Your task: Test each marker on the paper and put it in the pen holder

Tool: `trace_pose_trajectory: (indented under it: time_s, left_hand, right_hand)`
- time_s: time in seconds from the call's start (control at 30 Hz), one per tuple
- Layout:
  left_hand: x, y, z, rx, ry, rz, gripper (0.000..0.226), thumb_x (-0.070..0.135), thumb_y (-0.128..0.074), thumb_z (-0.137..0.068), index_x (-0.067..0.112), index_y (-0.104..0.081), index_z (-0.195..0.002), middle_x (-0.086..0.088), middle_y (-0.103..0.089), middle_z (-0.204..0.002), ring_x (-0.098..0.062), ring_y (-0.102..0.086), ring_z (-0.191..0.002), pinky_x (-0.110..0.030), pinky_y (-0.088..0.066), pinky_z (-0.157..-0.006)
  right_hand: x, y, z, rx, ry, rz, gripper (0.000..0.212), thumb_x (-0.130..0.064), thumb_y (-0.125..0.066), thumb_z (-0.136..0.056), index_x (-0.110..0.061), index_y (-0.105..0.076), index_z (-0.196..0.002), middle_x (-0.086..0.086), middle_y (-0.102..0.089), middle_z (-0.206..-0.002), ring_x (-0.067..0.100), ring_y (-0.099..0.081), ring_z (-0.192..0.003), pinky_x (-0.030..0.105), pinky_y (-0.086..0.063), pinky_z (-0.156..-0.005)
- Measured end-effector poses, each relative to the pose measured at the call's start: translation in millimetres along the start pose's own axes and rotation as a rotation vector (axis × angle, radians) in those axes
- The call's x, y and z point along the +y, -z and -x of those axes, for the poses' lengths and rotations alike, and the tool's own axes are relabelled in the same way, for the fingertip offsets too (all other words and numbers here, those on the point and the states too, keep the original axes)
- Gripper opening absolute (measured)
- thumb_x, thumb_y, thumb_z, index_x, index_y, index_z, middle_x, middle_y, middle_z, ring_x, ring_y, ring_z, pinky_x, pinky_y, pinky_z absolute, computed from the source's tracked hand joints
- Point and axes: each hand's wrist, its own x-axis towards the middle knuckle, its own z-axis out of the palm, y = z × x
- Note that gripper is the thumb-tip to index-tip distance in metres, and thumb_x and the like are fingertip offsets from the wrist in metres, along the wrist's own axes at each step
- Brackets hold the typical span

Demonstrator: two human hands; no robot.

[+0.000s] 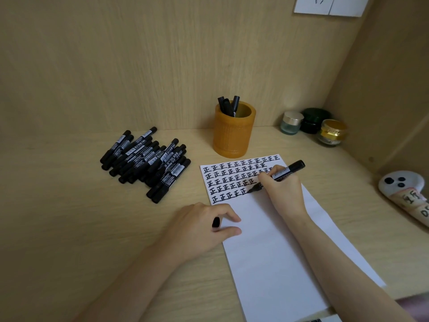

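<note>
Grips a black marker [286, 170] with a white label in the right hand [282, 189], fingers curled round the barrel close to the writing end. Holds it slanted, rear end up and to the right, nib down on a white sheet of paper [274, 263], at the right end of the lowest row of black handwritten characters [234, 180]. Pinches a small black marker cap [216, 222] in the left hand [199, 226], between the thumb and curled fingers, fingertips down on the left edge of the paper. Bare forearms reaching in from the near side over a light wooden desk [69, 217].

Just past the far edge of the paper: an amber, ribbed, cylindrical pen holder [233, 135], upright, with a few standing black markers [228, 105] leaning toward its left side. Left of holder and paper, well apart from both: a heap of black markers [148, 161] with white labels, lying roughly parallel and stacked over one another.

In the far right corner, close together: a clear glass jar with a silver lid [291, 123], a dark green jar [313, 119], a glass jar with a gold lid [332, 132]. At the right edge, partly cut off: a white phone-shaped thing [404, 189] with three dark lenses. High on the back wall: a white socket plate [329, 4].
</note>
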Motion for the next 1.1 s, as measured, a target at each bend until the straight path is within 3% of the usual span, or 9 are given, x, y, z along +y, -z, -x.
trace_pose_trajectory:
  time_s: [0.13, 0.27, 0.37, 0.47, 0.63, 0.83, 0.97, 1.1]
  left_hand:
    - [3.6, 1.7, 1.4, -0.011, -0.019, 0.049, 0.016, 0.047, -0.066, -0.081, 0.038, -0.061, -0.094, 0.017, -0.048, -0.051, 0.001, -0.047, -0.052, -0.014, -0.031, -0.055]
    - [5.0, 3.1, 2.8, 0.055, -0.028, 0.346, 0.017, 0.016, -0.046, -0.096, 0.031, -0.045, -0.104, 0.008, -0.051, -0.076, -0.012, -0.047, -0.065, -0.026, -0.042, -0.067]
    - [4.8, 2.7, 0.5, 0.083, -0.025, 0.445, 0.029, 0.001, -0.035, -0.097, 0.025, -0.042, -0.112, 0.008, -0.053, -0.089, -0.010, -0.052, -0.081, -0.016, -0.042, -0.075]
    - [5.5, 2.4, -2.2, 0.089, 0.012, 0.562, 0.034, -0.002, -0.046, -0.094, 0.026, -0.040, -0.113, 0.001, -0.063, -0.093, -0.011, -0.061, -0.085, -0.020, -0.048, -0.079]
    - [4.2, 1.3, -4.6, 0.106, 0.049, 0.678, 0.049, -0.005, -0.064, -0.082, 0.028, -0.042, -0.110, 0.000, -0.072, -0.089, -0.012, -0.066, -0.083, -0.024, -0.051, -0.081]
    - [7.2, 1.2, -4.5, 0.073, 0.068, 0.682, 0.042, -0.002, -0.063, -0.084, 0.028, -0.043, -0.107, 0.001, -0.073, -0.091, -0.010, -0.066, -0.080, -0.027, -0.054, -0.080]
    - [9.6, 2.8, -3.8, 0.068, 0.080, 0.685, 0.037, 0.000, -0.062, -0.086, 0.025, -0.044, -0.106, 0.001, -0.073, -0.091, -0.004, -0.065, -0.075, -0.015, -0.048, -0.070]
    - [10.7, 3.3, -4.0, 0.079, 0.072, 0.679, 0.035, 0.004, -0.062, -0.086, 0.027, -0.043, -0.105, 0.004, -0.074, -0.092, -0.009, -0.066, -0.074, -0.017, -0.048, -0.069]
  right_hand:
    - [1.1, 0.8, -2.4, -0.004, -0.038, -0.094, 0.025, -0.008, -0.063, -0.084, -0.010, -0.047, -0.065, -0.002, -0.040, -0.052, 0.004, -0.034, -0.042, 0.016, -0.030, -0.043]
    - [-4.0, 6.6, -2.5, -0.092, -0.092, -0.398, 0.029, -0.020, -0.070, -0.086, -0.016, -0.051, -0.065, -0.004, -0.042, -0.049, 0.008, -0.036, -0.043, 0.017, -0.028, -0.042]
    - [-9.6, 9.2, 0.3, -0.218, -0.106, -0.530, 0.022, -0.031, -0.070, -0.079, -0.020, -0.054, -0.069, -0.005, -0.045, -0.054, 0.009, -0.040, -0.047, 0.016, -0.027, -0.042]
    - [-14.2, 10.6, 3.3, -0.303, -0.094, -0.550, 0.026, -0.037, -0.068, -0.074, -0.022, -0.053, -0.061, -0.004, -0.044, -0.051, 0.009, -0.038, -0.044, 0.016, -0.027, -0.041]
    - [-15.6, 5.5, 10.6, -0.368, -0.023, -0.481, 0.032, -0.028, -0.073, -0.081, -0.016, -0.051, -0.062, 0.000, -0.042, -0.048, 0.011, -0.035, -0.042, 0.017, -0.031, -0.045]
    - [-18.3, 0.0, 17.1, -0.415, 0.055, -0.372, 0.024, -0.017, -0.070, -0.081, -0.015, -0.056, -0.062, 0.006, -0.045, -0.049, 0.012, -0.040, -0.045, 0.018, -0.034, -0.044]
    - [-19.9, -0.7, 19.2, -0.521, 0.099, -0.346, 0.015, -0.024, -0.070, -0.077, -0.024, -0.065, -0.062, 0.012, -0.046, -0.054, 0.013, -0.043, -0.047, 0.017, -0.037, -0.048]
    - [-17.9, 0.5, 18.8, -0.512, 0.127, -0.332, 0.013, -0.027, -0.070, -0.077, -0.024, -0.065, -0.065, 0.009, -0.049, -0.053, 0.015, -0.044, -0.048, 0.018, -0.038, -0.050]
